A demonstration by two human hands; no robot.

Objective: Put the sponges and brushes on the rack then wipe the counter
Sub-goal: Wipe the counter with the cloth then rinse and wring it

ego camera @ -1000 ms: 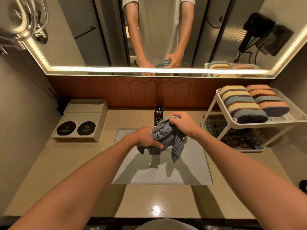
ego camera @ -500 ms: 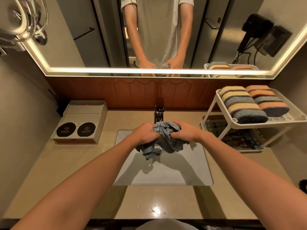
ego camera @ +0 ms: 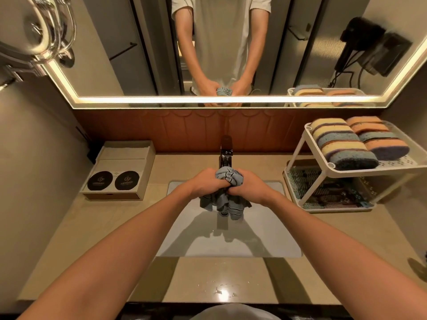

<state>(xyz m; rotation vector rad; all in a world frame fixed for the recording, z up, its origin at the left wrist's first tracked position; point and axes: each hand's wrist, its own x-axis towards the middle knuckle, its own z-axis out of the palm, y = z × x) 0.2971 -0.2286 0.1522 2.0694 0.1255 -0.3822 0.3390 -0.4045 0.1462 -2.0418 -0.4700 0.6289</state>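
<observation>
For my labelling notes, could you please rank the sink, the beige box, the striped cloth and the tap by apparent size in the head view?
1. sink
2. beige box
3. striped cloth, bunched between the left hand and right hand
4. tap, partly behind the cloth

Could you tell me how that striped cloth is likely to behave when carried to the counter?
The striped cloth is probably floppy: its ends hang limp below the left hand and right hand. It likely compresses easily, as both grip it in a wad. Held over the sink, it may be wet and drip.
</observation>
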